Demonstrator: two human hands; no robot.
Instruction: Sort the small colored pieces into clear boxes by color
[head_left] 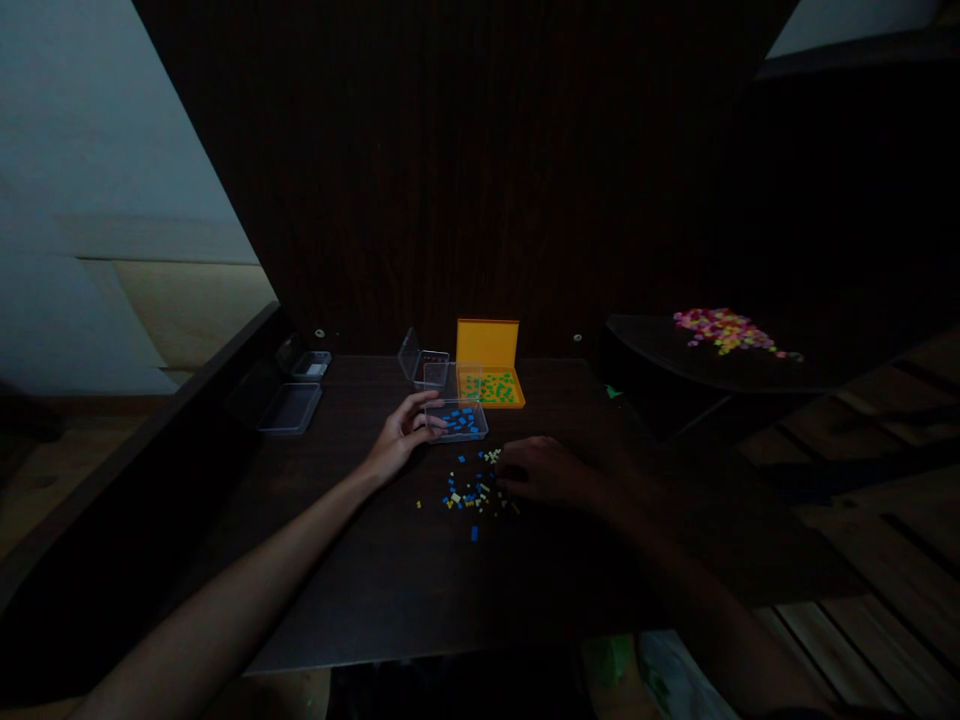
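My left hand [405, 432] grips the left end of a clear plastic box [484, 432], its lid raised behind. Small blue building bricks [459, 420] lie inside that box. In front of it, a loose scatter of tiny blue, white and yellow bricks [480, 495] spreads over the dark tabletop. At the right edge of this scatter is my right hand [540, 468], in shadow, fingers bent down and closed among the pieces. Whatever its fingertips pinch is hidden. Just behind the clear box stands an open orange case [487, 345] with green pieces [491, 387] in it.
Another open clear box [431, 368] stands behind my left hand. Two more clear boxes, a larger one [292, 410] and a smaller one [311, 365], sit by the left side panel. Colourful small pieces [724, 330] are heaped on a dark surface at the right. A dark panel rises behind.
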